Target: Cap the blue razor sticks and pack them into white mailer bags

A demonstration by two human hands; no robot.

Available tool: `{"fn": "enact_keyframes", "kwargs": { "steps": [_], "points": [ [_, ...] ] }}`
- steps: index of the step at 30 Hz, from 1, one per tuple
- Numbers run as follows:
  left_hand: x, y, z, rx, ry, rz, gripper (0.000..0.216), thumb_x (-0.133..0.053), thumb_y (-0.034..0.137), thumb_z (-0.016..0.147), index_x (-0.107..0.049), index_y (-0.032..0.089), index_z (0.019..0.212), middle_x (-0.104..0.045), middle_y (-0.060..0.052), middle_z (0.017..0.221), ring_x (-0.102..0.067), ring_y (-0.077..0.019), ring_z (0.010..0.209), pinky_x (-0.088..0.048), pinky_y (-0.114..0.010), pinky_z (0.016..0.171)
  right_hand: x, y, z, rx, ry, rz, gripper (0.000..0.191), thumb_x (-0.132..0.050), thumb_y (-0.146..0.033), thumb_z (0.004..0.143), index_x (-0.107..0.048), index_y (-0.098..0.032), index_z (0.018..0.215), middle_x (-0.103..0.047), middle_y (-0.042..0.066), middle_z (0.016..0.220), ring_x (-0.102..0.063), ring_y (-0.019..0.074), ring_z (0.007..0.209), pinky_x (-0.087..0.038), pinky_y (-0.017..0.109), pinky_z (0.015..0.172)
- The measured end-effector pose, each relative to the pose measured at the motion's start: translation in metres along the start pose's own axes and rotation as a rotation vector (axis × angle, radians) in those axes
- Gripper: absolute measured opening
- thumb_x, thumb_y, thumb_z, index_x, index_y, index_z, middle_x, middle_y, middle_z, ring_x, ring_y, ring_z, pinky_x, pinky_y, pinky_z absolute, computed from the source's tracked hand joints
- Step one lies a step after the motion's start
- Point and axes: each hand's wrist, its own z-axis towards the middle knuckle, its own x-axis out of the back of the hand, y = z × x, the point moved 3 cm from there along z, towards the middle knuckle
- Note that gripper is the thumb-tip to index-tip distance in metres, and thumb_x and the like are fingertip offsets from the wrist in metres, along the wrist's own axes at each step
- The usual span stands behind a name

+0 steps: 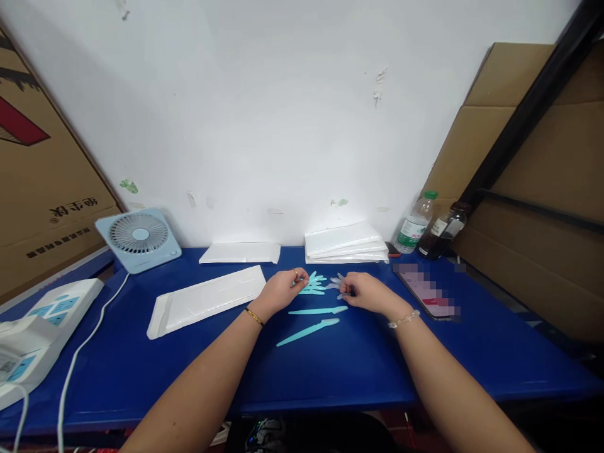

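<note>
Several turquoise eyebrow razors (315,282) lie fanned out on the blue table, just right of my left hand (282,290). The thumb and fingers of that hand are pinched together on the near end of the bunch. Small translucent pieces (334,283), which look like blade caps, spread beside my right hand (362,290). Its fingers are curled, thumb and forefinger closed around one of these pieces, mostly hidden. Closer to me, two single eyebrow razors lie apart, an upper razor (317,311) and a lower razor (307,332), their heads pointing right.
White padded envelopes lie left (212,299) and at the wall (240,252), with a stack (346,244) further right. A blue fan (139,239) and power strip (56,314) stand left. A phone (427,292), clear bottle (415,225) and dark bottle (443,233) are right.
</note>
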Motion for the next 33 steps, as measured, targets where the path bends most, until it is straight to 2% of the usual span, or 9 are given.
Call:
{"fn": "enact_keyframes", "kwargs": {
  "steps": [6, 10, 13, 18, 25, 33],
  "points": [
    [-0.001, -0.003, 0.000, 0.008, -0.023, -0.086, 0.030, -0.040, 0.040, 0.088, -0.060, 0.020, 0.096, -0.054, 0.002, 0.070, -0.048, -0.0130, 0.062, -0.035, -0.024, 0.056, -0.004, -0.002, 0.002, -0.041, -0.029, -0.017, 0.004, -0.060, -0.014, 0.069, -0.062, -0.017, 0.069, -0.060, 0.001, 0.069, -0.052, 0.0126, 0.059, -0.036, 0.022, 0.055],
    [-0.005, -0.008, 0.001, 0.026, -0.063, -0.173, 0.030, -0.041, 0.038, 0.086, -0.060, 0.018, 0.099, -0.053, 0.002, 0.069, -0.044, -0.0113, 0.058, -0.034, -0.023, 0.053, 0.001, -0.014, 0.002, -0.025, 0.054, 0.169, 0.006, -0.054, -0.019, 0.077, -0.060, -0.018, 0.079, -0.059, 0.000, 0.071, -0.051, 0.0116, 0.061, -0.039, 0.022, 0.057],
    [-0.007, -0.008, 0.002, 0.050, -0.119, -0.254, 0.030, -0.042, 0.036, 0.084, -0.059, 0.017, 0.100, -0.056, 0.001, 0.072, -0.043, -0.0103, 0.057, -0.035, -0.022, 0.051, 0.003, -0.025, 0.002, 0.010, 0.124, 0.272, 0.010, -0.051, -0.022, 0.082, -0.059, -0.018, 0.086, -0.059, 0.000, 0.072, -0.051, 0.0116, 0.062, -0.040, 0.022, 0.057],
    [-0.006, -0.003, 0.001, 0.057, -0.206, -0.355, 0.032, -0.044, 0.035, 0.082, -0.058, 0.016, 0.103, -0.057, 0.000, 0.076, -0.047, -0.0104, 0.060, -0.037, -0.021, 0.052, 0.005, -0.037, 0.004, 0.113, 0.234, 0.229, 0.012, -0.049, -0.021, 0.085, -0.060, -0.019, 0.088, -0.062, 0.004, 0.082, -0.054, 0.0141, 0.072, -0.043, 0.024, 0.063],
    [-0.006, -0.006, 0.001, 0.072, -0.255, -0.421, 0.035, -0.048, 0.040, 0.080, -0.059, 0.016, 0.104, -0.059, -0.001, 0.078, -0.049, -0.0115, 0.061, -0.038, -0.021, 0.050, 0.009, -0.039, 0.003, 0.171, 0.241, 0.234, 0.015, -0.048, -0.024, 0.088, -0.063, -0.021, 0.087, -0.064, 0.006, 0.086, -0.058, 0.0156, 0.076, -0.045, 0.026, 0.065],
    [-0.007, -0.005, 0.001, 0.084, -0.281, -0.420, 0.035, -0.049, 0.040, 0.080, -0.059, 0.015, 0.103, -0.059, -0.001, 0.078, -0.047, -0.0105, 0.059, -0.036, -0.021, 0.050, 0.008, -0.041, 0.003, 0.235, 0.272, 0.395, 0.015, -0.055, -0.026, 0.086, -0.069, -0.022, 0.085, -0.068, 0.007, 0.092, -0.063, 0.0180, 0.085, -0.051, 0.030, 0.073]
  ]
}}
